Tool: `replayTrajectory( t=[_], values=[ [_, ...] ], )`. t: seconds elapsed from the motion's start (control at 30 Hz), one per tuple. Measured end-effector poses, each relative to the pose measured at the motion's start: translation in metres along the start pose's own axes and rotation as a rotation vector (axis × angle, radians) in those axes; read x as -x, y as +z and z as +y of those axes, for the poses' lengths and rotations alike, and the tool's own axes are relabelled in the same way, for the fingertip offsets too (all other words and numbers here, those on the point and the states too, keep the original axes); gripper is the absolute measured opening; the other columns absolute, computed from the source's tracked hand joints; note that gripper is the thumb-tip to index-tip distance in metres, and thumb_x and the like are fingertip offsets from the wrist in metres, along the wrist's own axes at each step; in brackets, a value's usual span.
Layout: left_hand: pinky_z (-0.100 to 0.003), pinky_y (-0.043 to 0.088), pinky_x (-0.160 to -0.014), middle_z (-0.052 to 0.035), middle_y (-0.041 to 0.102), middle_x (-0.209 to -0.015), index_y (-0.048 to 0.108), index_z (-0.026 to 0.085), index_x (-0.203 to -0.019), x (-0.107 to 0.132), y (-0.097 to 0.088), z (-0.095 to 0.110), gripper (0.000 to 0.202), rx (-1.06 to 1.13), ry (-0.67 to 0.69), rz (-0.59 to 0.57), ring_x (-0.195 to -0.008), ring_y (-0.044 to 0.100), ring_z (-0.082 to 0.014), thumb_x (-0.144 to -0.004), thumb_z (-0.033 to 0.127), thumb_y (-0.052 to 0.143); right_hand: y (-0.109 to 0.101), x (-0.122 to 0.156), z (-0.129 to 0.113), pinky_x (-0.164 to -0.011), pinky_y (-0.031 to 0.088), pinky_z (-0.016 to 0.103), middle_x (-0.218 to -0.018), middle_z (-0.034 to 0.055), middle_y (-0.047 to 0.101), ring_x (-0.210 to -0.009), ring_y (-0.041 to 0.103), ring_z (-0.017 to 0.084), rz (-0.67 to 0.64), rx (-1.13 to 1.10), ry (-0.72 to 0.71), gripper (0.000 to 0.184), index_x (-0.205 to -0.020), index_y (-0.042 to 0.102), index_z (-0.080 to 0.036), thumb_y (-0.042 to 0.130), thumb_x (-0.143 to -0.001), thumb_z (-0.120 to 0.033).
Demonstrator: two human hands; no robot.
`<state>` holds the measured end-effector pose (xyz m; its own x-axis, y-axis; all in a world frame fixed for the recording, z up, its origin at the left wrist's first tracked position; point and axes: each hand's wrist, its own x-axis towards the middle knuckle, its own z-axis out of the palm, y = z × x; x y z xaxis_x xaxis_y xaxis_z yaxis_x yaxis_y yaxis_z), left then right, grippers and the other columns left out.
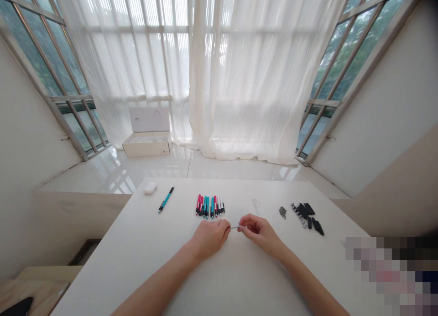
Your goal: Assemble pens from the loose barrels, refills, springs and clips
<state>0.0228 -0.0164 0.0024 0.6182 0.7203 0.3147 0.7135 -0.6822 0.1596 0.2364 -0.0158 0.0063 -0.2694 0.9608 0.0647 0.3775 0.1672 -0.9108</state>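
Over the near middle of the white table, my left hand [212, 236] is closed, with its thumb and fingers pressed together. My right hand [258, 231] faces it in a pinch, thumb against fingertips. A slim pen part [234, 227], silvery with dark bits, bridges the small gap between the fingertips of both hands. Its ends are hidden by the fingers. Just beyond my left hand lies a row of pink, teal and white pen barrels [208, 207] with black clips. Several thin refills [256, 207] lie beyond my right hand.
On the table's right side lie a pile of small metallic pieces [282, 212] and a group of black grips [308, 215] beside clear parts. A teal pen [166, 200] and a white case [149, 188] are at the far left. An open white box [147, 144] stands on the sill.
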Motion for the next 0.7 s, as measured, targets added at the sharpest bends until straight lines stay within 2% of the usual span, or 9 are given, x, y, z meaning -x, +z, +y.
replayTrajectory(
  t=[0.2,0.33,0.43,0.5,0.6,0.7],
  values=[
    [-0.024,0.041,-0.054,-0.0015,0.066,-0.083,0.051,0.02,-0.096,-0.001,0.0,0.001,0.017,0.003,-0.004,-0.012,-0.068,0.062,-0.0155,-0.097,0.027,0.035,-0.007,0.0,-0.002,-0.048,0.033,0.024,-0.062,-0.0021,0.057,-0.05,0.041,0.01,0.003,0.142,-0.044,0.019,-0.082,0.061,-0.02,0.057,-0.079,-0.038],
    [-0.024,0.042,-0.055,-0.0021,0.066,-0.084,0.051,0.019,-0.096,0.0,-0.001,0.001,0.018,0.011,-0.006,-0.012,-0.069,0.063,-0.0154,-0.097,0.027,0.035,-0.032,0.002,-0.001,-0.055,0.037,0.026,-0.072,-0.001,0.063,-0.054,0.046,0.011,0.07,0.447,-0.063,0.012,-0.082,0.059,-0.021,0.052,-0.079,-0.03],
    [-0.024,0.041,-0.055,-0.0016,0.066,-0.083,0.051,0.019,-0.095,0.0,0.0,0.0,0.018,0.007,-0.005,-0.012,-0.066,0.062,-0.0149,-0.097,0.027,0.035,-0.061,0.004,0.009,-0.054,0.033,0.026,-0.074,-0.0008,0.066,-0.061,0.053,0.015,0.158,0.754,0.076,0.008,-0.08,0.058,-0.023,0.051,-0.077,-0.027],
    [-0.023,0.041,-0.054,-0.0012,0.066,-0.083,0.051,0.02,-0.094,0.001,0.0,0.0,0.018,0.01,-0.001,-0.012,-0.066,0.062,-0.0147,-0.097,0.027,0.035,-0.077,0.006,0.017,-0.053,0.029,0.026,-0.075,0.0004,0.066,-0.065,0.056,0.017,0.185,0.884,0.204,0.007,-0.079,0.058,-0.023,0.052,-0.076,-0.025],
    [-0.023,0.041,-0.055,-0.0014,0.067,-0.084,0.051,0.02,-0.094,0.001,0.001,0.0,0.017,0.018,0.002,-0.011,-0.068,0.063,-0.0151,-0.097,0.026,0.035,-0.089,0.008,0.025,-0.051,0.027,0.025,-0.073,0.0025,0.067,-0.066,0.058,0.018,0.168,0.942,0.328,0.007,-0.076,0.059,-0.021,0.053,-0.075,-0.025],
    [-0.024,0.042,-0.056,-0.0016,0.067,-0.084,0.051,0.02,-0.095,0.001,0.002,-0.001,0.017,0.02,-0.005,-0.015,-0.069,0.063,-0.0155,-0.097,0.027,0.036,-0.094,0.01,0.026,-0.051,0.029,0.025,-0.074,0.0026,0.067,-0.066,0.059,0.018,0.152,0.895,0.332,0.011,-0.077,0.06,-0.022,0.053,-0.075,-0.03]
  ],
)
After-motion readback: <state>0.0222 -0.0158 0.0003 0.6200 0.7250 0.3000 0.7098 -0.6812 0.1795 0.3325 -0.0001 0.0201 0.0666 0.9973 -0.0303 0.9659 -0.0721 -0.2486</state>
